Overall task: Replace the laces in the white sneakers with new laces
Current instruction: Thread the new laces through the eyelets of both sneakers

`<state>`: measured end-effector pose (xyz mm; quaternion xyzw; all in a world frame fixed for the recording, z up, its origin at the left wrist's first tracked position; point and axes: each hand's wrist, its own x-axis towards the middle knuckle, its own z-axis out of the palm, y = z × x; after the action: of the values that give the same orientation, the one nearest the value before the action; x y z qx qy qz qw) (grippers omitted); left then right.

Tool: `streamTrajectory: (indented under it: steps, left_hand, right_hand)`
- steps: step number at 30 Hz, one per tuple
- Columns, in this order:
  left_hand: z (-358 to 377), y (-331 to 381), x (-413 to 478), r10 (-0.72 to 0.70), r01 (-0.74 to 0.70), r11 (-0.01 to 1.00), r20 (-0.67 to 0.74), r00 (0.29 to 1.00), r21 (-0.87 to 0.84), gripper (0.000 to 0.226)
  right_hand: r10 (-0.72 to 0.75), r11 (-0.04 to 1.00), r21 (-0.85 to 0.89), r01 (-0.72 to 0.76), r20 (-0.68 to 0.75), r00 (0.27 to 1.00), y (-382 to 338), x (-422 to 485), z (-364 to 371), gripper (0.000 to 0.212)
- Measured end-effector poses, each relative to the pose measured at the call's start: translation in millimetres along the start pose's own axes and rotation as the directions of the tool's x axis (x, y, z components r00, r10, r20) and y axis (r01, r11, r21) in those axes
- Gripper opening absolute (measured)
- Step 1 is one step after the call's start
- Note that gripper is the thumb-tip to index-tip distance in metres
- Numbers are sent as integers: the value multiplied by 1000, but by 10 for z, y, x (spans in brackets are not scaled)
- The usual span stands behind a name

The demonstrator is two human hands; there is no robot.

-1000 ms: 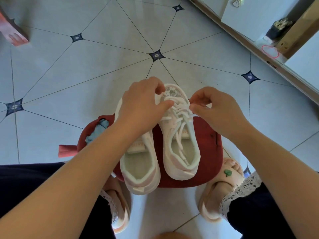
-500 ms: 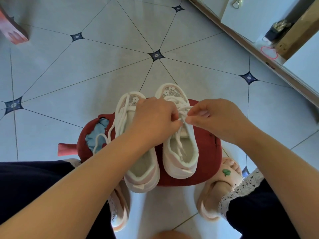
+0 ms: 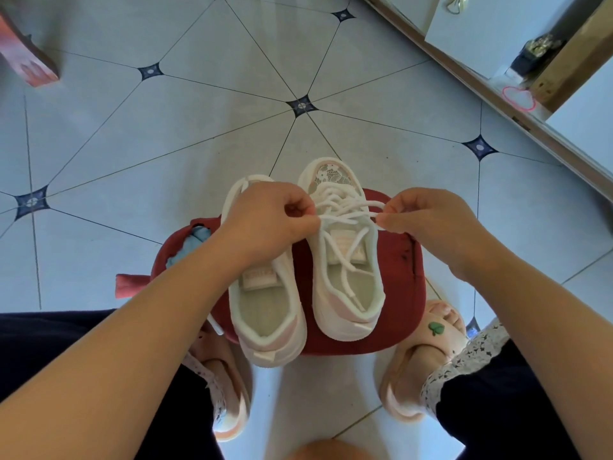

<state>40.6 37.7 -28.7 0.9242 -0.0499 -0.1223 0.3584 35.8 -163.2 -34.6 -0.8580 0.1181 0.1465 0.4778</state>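
- The red stool (image 3: 391, 313) is the landmark: a padded seat serving as the surface, standing on a pale tiled floor (image 3: 166, 127) with dark star insets.
- Left of the stool's middle, the left sneaker (image 3: 265, 313) sits with its heel hanging over the near edge; its tongue label is too blurred to read.
- Above it, the left hand (image 3: 265, 220) has fingers pinched on the white lace (image 3: 348, 210).
- On the stool's right half rests the right sneaker (image 3: 345, 277), lace crossing its eyelets.
- Over the stool's right edge, the right hand (image 3: 428, 224) pinches the same lace's other side.
- Beyond the stool the floor is open; far right runs a wooden threshold (image 3: 497, 107).
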Motion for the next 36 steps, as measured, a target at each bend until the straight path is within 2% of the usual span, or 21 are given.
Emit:
streamTrajectory:
  steps: [3, 6, 9, 11, 13, 15, 16, 18, 19, 21, 23, 25, 26, 27, 29, 32, 34, 36]
  left_hand:
    - [4, 44, -13, 47, -40, 987, -41, 998, 154, 19]
    - [25, 149, -7, 153, -126, 966, -108, 982, 225, 8]
    - [130, 201, 17, 222, -181, 890, -50, 974, 418, 22]
    - [178, 200, 23, 247, -202, 853, -32, 968, 481, 21]
    - [188, 176, 23, 263, -208, 865, -59, 963, 457, 20]
    - [179, 155, 11, 214, -168, 938, -124, 969, 302, 11]
    - [163, 145, 4, 166, -136, 972, -150, 975, 192, 6]
    - [133, 114, -28, 65, -63, 998, -185, 981, 17, 18]
    - [114, 90, -44, 18, -27, 999, -198, 980, -43, 21]
    - [61, 47, -71, -62, 35, 991, -213, 975, -127, 23]
    - [27, 28, -91, -104, 80, 989, -211, 972, -122, 24]
    - [25, 26, -85, -111, 101, 993, -191, 975, -59, 23]
    - [28, 30, -82, -111, 108, 994, -167, 980, -27, 22]
    - [35, 33, -76, -105, 107, 994, -142, 984, 9, 20]
    - [54, 50, -60, -51, 60, 994, -102, 994, 90, 16]
    - [62, 148, -28, 62, -35, 981, -135, 989, 193, 11]
    - [83, 209, 8, 122, -73, 946, -137, 983, 315, 24]
    - [122, 241, 37, 172, -106, 886, -109, 979, 451, 28]
  right_hand:
    - [-109, 982, -158, 107, -4, 994, -13, -28, 26, 10]
    - [-251, 923, -308, 229, -32, 968, -83, -40, 74, 5]
    - [-377, 838, -432, 333, -19, 926, -163, -36, 166, 11]
    - [-418, 754, -545, 367, 33, 908, -194, -39, 233, 20]
    - [-429, 684, -631, 366, 58, 901, -229, -54, 258, 20]
    - [-431, 666, -653, 361, 58, 900, -246, -62, 242, 15]
    - [-421, 694, -628, 353, 44, 906, -242, -66, 229, 11]
    - [-341, 807, -515, 289, -8, 940, -202, -70, 209, 10]
    - [-264, 882, -415, 224, -40, 964, -172, -71, 198, 13]
    - [-50, 995, -95, 43, -72, 996, -144, -94, 166, 18]
    - [115, 981, 163, -109, -28, 993, -133, -119, 100, 21]
    - [187, 945, 271, -184, 16, 982, -141, -138, 38, 22]
    - [188, 948, 260, -185, 13, 982, -138, -139, 25, 22]
    - [158, 971, 184, -152, -21, 987, -120, -130, 18, 22]
    - [1, 997, -76, -7, -85, 996, -118, -118, 29, 20]
    - [-275, 921, -306, 241, -74, 959, -186, -78, 84, 13]
    - [-373, 856, -403, 322, -51, 926, -211, -30, 147, 14]
    - [-423, 773, -526, 354, -13, 906, -206, 0, 231, 16]
